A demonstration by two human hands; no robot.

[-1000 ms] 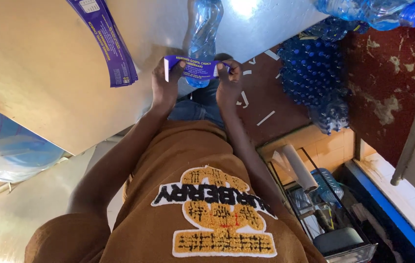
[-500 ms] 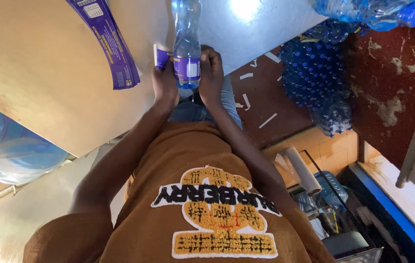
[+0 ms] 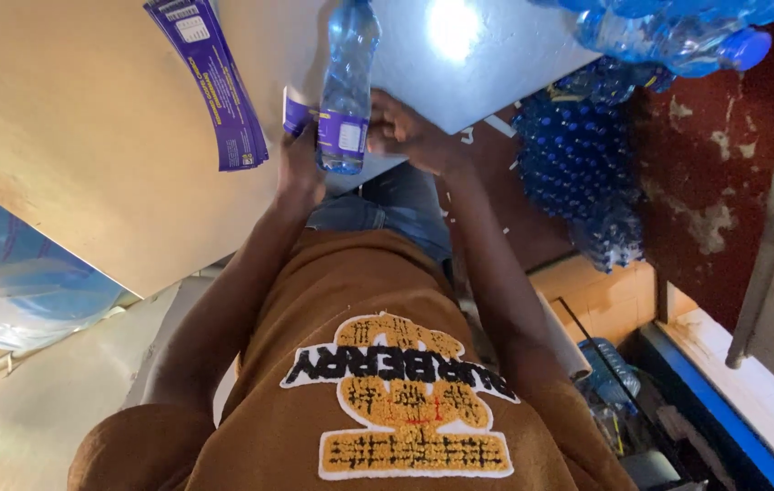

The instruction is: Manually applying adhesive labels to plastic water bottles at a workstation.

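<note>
A pale tabletop (image 3: 87, 136) fills the upper left of my frame. At top centre my left hand (image 3: 300, 164) grips a clear plastic water bottle (image 3: 347, 86) with a purple paper label (image 3: 337, 135) around it. My right hand (image 3: 405, 132) touches it, seemingly half loose. A stack of purple labels (image 3: 214, 86) lies nearby.

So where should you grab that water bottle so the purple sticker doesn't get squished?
Probably by the clear body above the purple label, coming from the open side by the right hand. The water bottle lies long and narrow along the table, with bare plastic showing there. The left hand already covers the label's other side, where a loose end sticks out.
</note>
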